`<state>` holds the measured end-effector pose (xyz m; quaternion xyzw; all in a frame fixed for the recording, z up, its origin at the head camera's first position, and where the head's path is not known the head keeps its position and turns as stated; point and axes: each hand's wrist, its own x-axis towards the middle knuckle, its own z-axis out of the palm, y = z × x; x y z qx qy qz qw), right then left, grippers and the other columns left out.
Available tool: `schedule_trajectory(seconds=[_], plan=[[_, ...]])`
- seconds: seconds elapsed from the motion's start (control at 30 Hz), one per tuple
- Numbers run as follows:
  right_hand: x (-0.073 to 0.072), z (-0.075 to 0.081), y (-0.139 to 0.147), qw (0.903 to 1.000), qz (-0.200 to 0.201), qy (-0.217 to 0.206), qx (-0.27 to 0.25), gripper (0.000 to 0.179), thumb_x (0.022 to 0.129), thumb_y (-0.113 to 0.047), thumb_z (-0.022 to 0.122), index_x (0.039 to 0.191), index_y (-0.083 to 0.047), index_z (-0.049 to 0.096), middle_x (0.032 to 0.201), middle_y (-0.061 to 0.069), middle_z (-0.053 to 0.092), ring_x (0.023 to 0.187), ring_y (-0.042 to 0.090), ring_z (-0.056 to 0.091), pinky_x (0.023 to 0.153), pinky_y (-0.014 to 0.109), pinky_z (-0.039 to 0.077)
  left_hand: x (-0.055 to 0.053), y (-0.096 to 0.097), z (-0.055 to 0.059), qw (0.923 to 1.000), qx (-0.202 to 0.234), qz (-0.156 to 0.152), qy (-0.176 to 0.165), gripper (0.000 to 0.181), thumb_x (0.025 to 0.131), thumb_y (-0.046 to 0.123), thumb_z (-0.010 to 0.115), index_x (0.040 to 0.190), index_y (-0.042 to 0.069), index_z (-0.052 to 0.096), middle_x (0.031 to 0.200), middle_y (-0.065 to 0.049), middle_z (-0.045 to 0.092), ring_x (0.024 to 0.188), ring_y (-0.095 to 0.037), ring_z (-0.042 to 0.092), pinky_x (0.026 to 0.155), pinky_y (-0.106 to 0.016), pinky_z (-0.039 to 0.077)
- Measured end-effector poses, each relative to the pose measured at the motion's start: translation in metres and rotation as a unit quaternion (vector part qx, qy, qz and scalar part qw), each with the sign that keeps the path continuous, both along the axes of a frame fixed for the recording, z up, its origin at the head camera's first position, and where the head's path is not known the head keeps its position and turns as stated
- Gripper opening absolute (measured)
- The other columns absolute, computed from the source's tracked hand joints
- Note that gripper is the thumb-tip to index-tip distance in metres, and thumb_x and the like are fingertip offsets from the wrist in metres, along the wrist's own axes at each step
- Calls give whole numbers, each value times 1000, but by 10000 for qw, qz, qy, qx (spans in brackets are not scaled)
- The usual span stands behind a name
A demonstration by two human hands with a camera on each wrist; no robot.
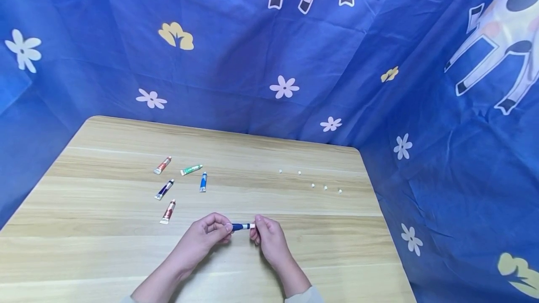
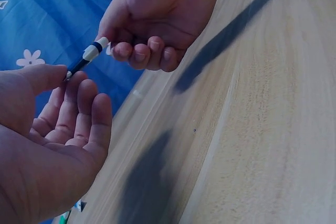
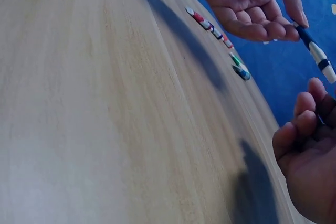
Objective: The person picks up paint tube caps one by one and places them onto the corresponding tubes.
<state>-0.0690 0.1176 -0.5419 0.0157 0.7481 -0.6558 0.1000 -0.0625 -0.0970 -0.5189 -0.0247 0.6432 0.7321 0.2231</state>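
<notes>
A dark blue paint tube (image 1: pixel 241 227) with a white band is held above the table between both hands. My left hand (image 1: pixel 208 232) pinches its tail end between thumb and fingertips, the other fingers loosely bent in the left wrist view. At the opposite end, my right hand (image 1: pixel 269 240) pinches the white cap (image 2: pixel 103 41); its thumb is mostly hidden in the wrist views. Several other paint tubes lie at the left, among them a red tube (image 1: pixel 162 165), a green tube (image 1: pixel 191 169) and a blue tube (image 1: pixel 203 182).
Several small white caps, including one cap (image 1: pixel 313 185), lie at the right of the wooden table (image 1: pixel 337 228). A dark violet tube (image 1: pixel 164 190) and a brownish-red tube (image 1: pixel 168 212) lie nearer the left hand. Blue patterned cloth (image 1: pixel 236 60) hangs behind and beside the table.
</notes>
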Motion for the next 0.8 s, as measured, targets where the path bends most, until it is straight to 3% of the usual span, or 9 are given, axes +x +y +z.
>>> schedule_trajectory(seconds=[0.23, 0.33, 0.4, 0.6, 0.7, 0.8], plan=[[-3, -7, 9, 9976, 474, 107, -498, 35, 116, -19, 44, 116, 11, 61, 83, 2, 62, 71, 6, 58, 73, 17, 52, 1, 0, 1, 10000, -28, -2, -47, 23, 103, 15, 72, 116, -1, 64, 95, 1, 73, 92, -16, 72, 94, -31, 64], [-4, -7, 11, 9955, 679, 119, -653, 24, 109, -5, 47, 125, 9, 59, 90, 2, 63, 78, 7, 63, 80, 19, 56, 1, 0, 1, 10000, -25, -11, -31, 23, 104, 15, 71, 117, -2, 64, 95, 1, 72, 91, -15, 72, 94, -30, 64], [-4, -7, 13, 9952, 768, 144, -593, 26, 103, 3, 51, 128, 7, 59, 95, 5, 65, 84, 8, 65, 82, 19, 58, 1, 0, 1, 10000, -20, -11, -17, 23, 104, 15, 71, 117, -3, 64, 94, 1, 72, 91, -14, 71, 93, -30, 64], [-2, -6, 16, 9937, 864, 594, -385, 35, 93, 11, 66, 127, 6, 58, 107, 18, 65, 94, 5, 63, 85, 13, 57, 1, 0, 0, 10000, -40, 13, -24, 21, 104, 14, 71, 116, -1, 64, 94, 2, 72, 91, -14, 71, 92, -29, 64], [-1, -6, 17, 9930, 842, 749, -353, 30, 92, 12, 68, 121, 9, 60, 108, 25, 64, 93, 4, 62, 85, 13, 56, 1, 0, 1, 9998, -135, 55, -108, 21, 103, 15, 72, 115, -1, 65, 94, 1, 73, 91, -15, 72, 92, -29, 63], [-1, -6, 19, 9940, 787, 706, -266, 24, 92, 11, 70, 115, 9, 64, 106, 24, 66, 91, 4, 63, 83, 13, 57, 0, 0, 1, 9997, -196, 39, -106, 24, 103, 17, 72, 116, -2, 65, 95, -1, 73, 92, -17, 72, 92, -29, 63]])
